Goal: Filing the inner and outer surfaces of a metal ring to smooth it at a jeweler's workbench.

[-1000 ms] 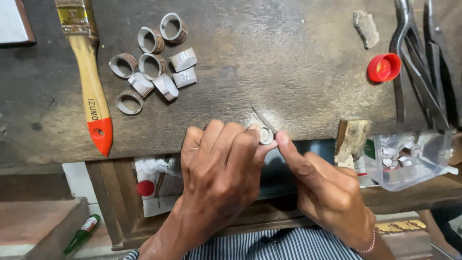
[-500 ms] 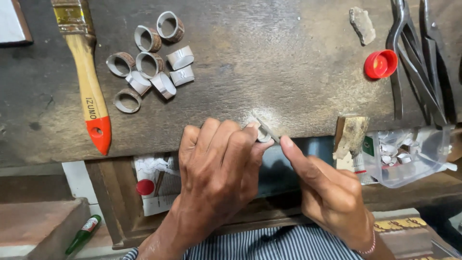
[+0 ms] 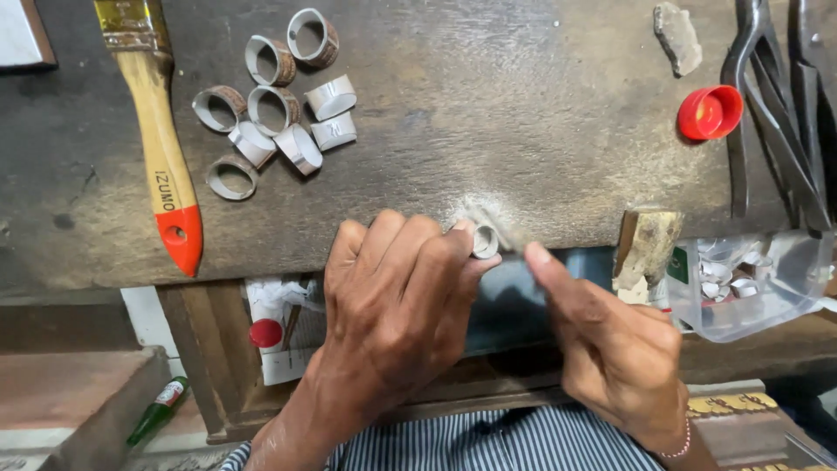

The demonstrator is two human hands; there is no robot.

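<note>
My left hand (image 3: 392, 305) pinches a small grey metal ring (image 3: 485, 240) against the front edge of the dark wooden bench (image 3: 523, 131). A patch of pale filing dust lies on the bench just above the ring. My right hand (image 3: 610, 349) sits to the right, its forefinger stretched toward the ring. It grips a thin file (image 3: 509, 248), mostly hidden under the finger, whose tip meets the ring.
Several cut metal rings (image 3: 279, 113) lie at the bench's upper left beside a wooden-handled brush (image 3: 161, 148). A red cap (image 3: 709, 113), dark pliers (image 3: 776, 113) and a stone chip (image 3: 678, 37) are at right. A wooden peg (image 3: 647, 249) and a clear bag of ring pieces (image 3: 750, 279) hang off the edge.
The file's tip stood out past the ring a second ago; my right hand has drawn it back toward me. My left hand keeps the ring at the same spot.
</note>
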